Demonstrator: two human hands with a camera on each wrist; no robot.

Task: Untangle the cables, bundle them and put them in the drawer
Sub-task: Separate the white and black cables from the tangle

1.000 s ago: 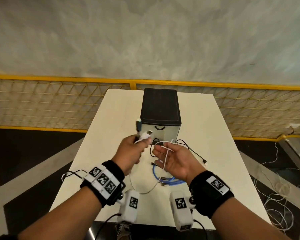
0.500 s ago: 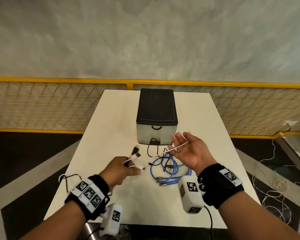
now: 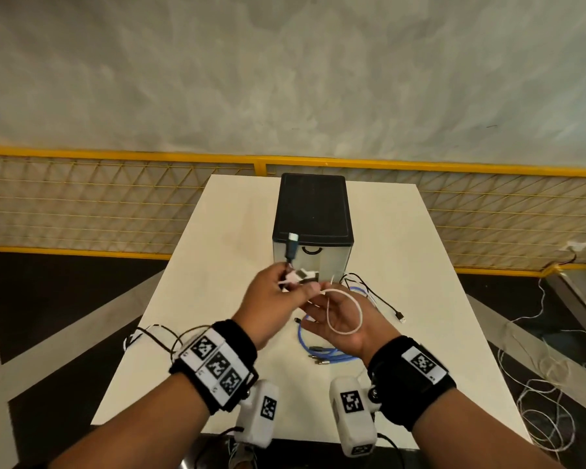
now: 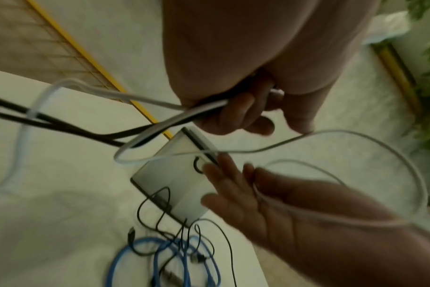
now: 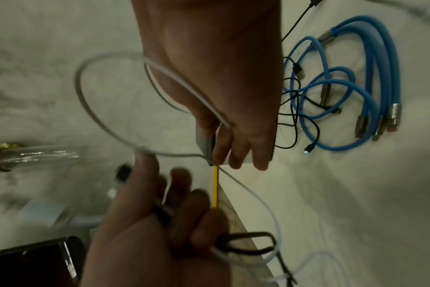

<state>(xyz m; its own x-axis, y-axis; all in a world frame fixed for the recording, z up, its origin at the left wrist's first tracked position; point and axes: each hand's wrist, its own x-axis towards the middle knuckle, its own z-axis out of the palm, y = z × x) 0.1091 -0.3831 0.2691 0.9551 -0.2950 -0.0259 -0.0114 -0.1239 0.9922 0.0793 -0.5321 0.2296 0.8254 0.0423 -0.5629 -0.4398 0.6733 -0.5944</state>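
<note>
I've got both hands up over the middle of the table (image 3: pixel 217 265), just in front of the drawer box (image 3: pixel 313 211). Left hand (image 3: pixel 271 299) is curled tight around a black cable (image 4: pixel 62 124) and a white cable (image 3: pixel 344 311); the black plug (image 3: pixel 292 247) sticks up at 12 o'clock from my fist, a white plug (image 3: pixel 301 275) pokes out toward 2. Right hand (image 3: pixel 340 319) is palm up with fingers loosely spread, and the white cable lies across it in one loop, not pinched as far as I can see. Fingertips of the two hands are touching or nearly so; can't tell which.

Drawer (image 3: pixel 313 262) is shut, handle at 12 o'clock from my hands, partly behind the black plug.

On the table under my right hand: blue cable (image 3: pixel 322 350) in loose coils, a thin black cable (image 3: pixel 379 299) tangled through it and trailing out to 3 o'clock, its plug well short of the right table edge. Open tabletop at 9 and 3 o'clock of the box. Another black cable (image 3: pixel 149 333) hangs over the left table edge at 8 o'clock.

Hard to read: both wrist views are blurred and dim. How the white and black cables cross inside my left fist is hidden. Blue coils are partly hidden by my right palm in the head view
</note>
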